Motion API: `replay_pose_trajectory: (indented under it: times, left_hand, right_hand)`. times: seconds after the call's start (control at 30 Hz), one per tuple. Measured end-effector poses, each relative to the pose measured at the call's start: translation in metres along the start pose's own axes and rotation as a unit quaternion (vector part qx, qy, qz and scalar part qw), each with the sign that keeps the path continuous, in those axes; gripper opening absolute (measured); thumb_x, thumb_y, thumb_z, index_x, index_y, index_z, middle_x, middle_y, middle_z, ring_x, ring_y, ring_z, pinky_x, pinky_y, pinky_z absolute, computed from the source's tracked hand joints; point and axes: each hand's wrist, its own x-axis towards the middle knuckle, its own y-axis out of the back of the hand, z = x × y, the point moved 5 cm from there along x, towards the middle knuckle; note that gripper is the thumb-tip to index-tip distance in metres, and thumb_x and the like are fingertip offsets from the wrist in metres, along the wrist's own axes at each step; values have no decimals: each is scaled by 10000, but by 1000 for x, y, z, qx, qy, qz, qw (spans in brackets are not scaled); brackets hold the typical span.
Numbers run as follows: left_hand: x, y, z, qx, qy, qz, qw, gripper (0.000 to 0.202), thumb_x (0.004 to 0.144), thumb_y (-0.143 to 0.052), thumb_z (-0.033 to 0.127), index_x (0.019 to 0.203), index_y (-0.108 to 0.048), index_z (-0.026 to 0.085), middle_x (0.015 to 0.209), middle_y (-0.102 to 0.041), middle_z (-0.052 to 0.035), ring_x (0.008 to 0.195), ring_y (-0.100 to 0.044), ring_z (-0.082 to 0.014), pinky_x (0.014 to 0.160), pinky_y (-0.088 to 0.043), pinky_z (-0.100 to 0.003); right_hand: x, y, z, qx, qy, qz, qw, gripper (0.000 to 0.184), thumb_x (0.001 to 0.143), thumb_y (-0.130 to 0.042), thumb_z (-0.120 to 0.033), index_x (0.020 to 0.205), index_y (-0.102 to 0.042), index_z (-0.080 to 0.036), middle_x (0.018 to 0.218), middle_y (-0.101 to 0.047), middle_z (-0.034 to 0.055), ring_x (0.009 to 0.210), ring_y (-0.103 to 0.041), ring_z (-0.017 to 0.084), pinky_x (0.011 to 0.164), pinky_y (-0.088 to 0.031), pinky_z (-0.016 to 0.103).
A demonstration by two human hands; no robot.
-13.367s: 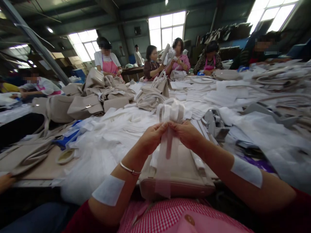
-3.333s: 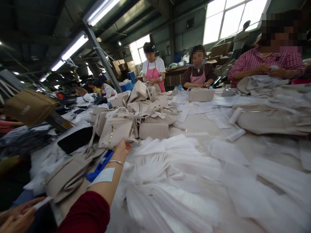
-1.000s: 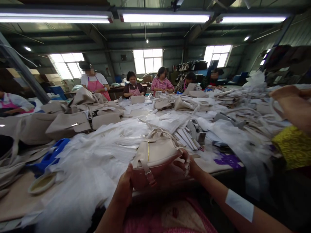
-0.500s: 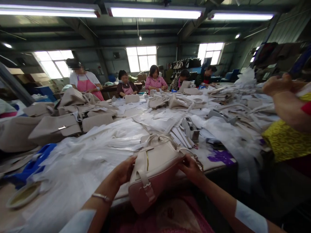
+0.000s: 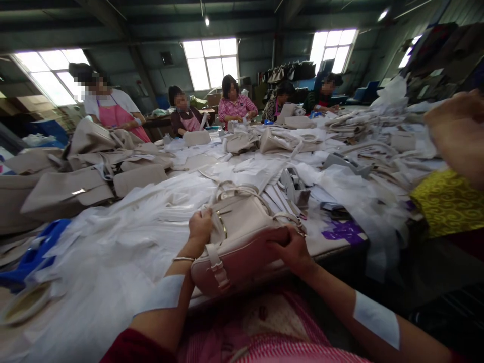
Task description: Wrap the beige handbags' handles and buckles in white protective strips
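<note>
A cream handbag [image 5: 245, 222] with a gold zipper, a side strap and thin handles lies tilted at the table's front edge, its base partly turned toward me. My left hand [image 5: 201, 227] is closed at its left edge beside the zipper, fingers curled and partly hidden. On the right, my right hand [image 5: 293, 252] grips the lower right corner, thumb on the near face. Around the bag's far side lie white plastic sheets [image 5: 159, 222] and a bundle of white paper strips [image 5: 278, 199].
Greyish bags [image 5: 71, 189] are heaped at the left, near a blue tape dispenser [image 5: 36, 252] and a tape roll [image 5: 26, 302]. Purple tape [image 5: 344, 232] sticks to the table edge. A co-worker's arm [image 5: 459, 131] is close at right; several people sit or stand across the table.
My view has tipped downward. The left hand has moved up along the bag's left edge to beside the zipper, and the zipper side now gapes more. My right hand still grips the right corner.
</note>
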Motion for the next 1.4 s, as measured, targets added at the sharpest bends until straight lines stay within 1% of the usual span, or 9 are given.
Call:
replay_pose_trajectory:
  times: [0.1, 0.3, 0.5, 0.73, 0.9, 1.03, 1.1, 1.23, 1.4]
  left_hand:
    - [9, 5, -13, 40, -18, 61, 997, 454, 953, -372, 475, 867, -665, 139, 929, -727, -143, 870, -626, -242, 745, -433, -306]
    - [2, -28, -49, 108, -16, 61, 992, 380, 957, -383, 373, 835, -664, 149, 914, -726, -192, 862, -654, -275, 732, -419, -334]
    - [-3, -29, -60, 136, -21, 58, 989, 365, 966, -407, 385, 888, -666, 140, 930, -726, -199, 865, -666, -275, 707, -408, -326]
    - [-8, -22, -62, 144, -23, 55, 988, 385, 975, -387, 386, 886, -670, 141, 918, -732, -191, 860, -678, -272, 700, -419, -322]
    - [-9, -12, -60, 161, -32, 22, 986, 360, 960, -426, 407, 920, -661, 137, 906, -729, -177, 875, -683, -282, 725, -453, -329]
    - [-8, 14, -18, 184, -83, 1, 979, 292, 853, -606, 327, 1059, -662, 127, 1120, -675, -208, 1078, -637, -323, 883, -472, -375]
    - [-17, 22, 21, 162, -175, -38, 970, 325, 836, -632, 300, 1130, -667, 166, 1286, -611, -179, 1235, -556, -304, 1014, -425, -368]
    - [-65, 1, 76, 8, -382, -315, 869, 326, 849, -640, 376, 1121, -724, 218, 1248, -677, -117, 1231, -581, -269, 1059, -428, -366]
    - [-82, -37, 32, 100, -446, -421, 784, 407, 950, -490, 416, 1322, -620, 311, 1463, -542, -50, 1415, -413, -271, 1185, -251, -490]
  right_hand:
    - [-8, 5, 0, -46, -43, -22, 998, 530, 644, -810, -521, 1025, -643, -192, 880, -726, 65, 843, -677, 287, 760, -553, 408]
    - [-26, -9, 32, -27, -77, -64, 995, 484, 728, -754, -488, 1102, -664, -195, 998, -742, 98, 950, -691, 308, 860, -555, 466]
    - [-8, 9, 7, -13, 13, -170, 985, 496, 835, -653, -504, 1235, -639, -211, 1172, -708, 97, 1101, -648, 309, 934, -532, 438]
    - [11, 5, -47, -54, 185, -124, 973, 522, 863, -612, -521, 1255, -609, -177, 1256, -656, 141, 1179, -603, 332, 1005, -489, 444]
    - [-7, -11, -21, -114, 119, -119, 979, 401, 879, -610, -509, 1095, -658, -174, 1055, -724, 138, 1001, -681, 315, 899, -551, 446]
    - [-15, -8, -14, -124, 143, -116, 975, 519, 901, -587, -496, 1290, -563, -154, 1252, -658, 185, 1189, -611, 337, 1016, -492, 494]
    - [-18, -9, -17, -132, 155, -115, 972, 590, 904, -584, -483, 1379, -488, -146, 1318, -618, 199, 1247, -574, 345, 1044, -472, 516]
    - [-27, -17, -24, -146, 172, -101, 969, 725, 873, -618, -493, 1450, -404, -110, 1358, -581, 231, 1277, -548, 367, 1050, -470, 539]
    - [-27, -23, -11, -160, 145, -127, 968, 626, 884, -600, -493, 1383, -505, -129, 1323, -616, 200, 1243, -577, 348, 1053, -470, 534]
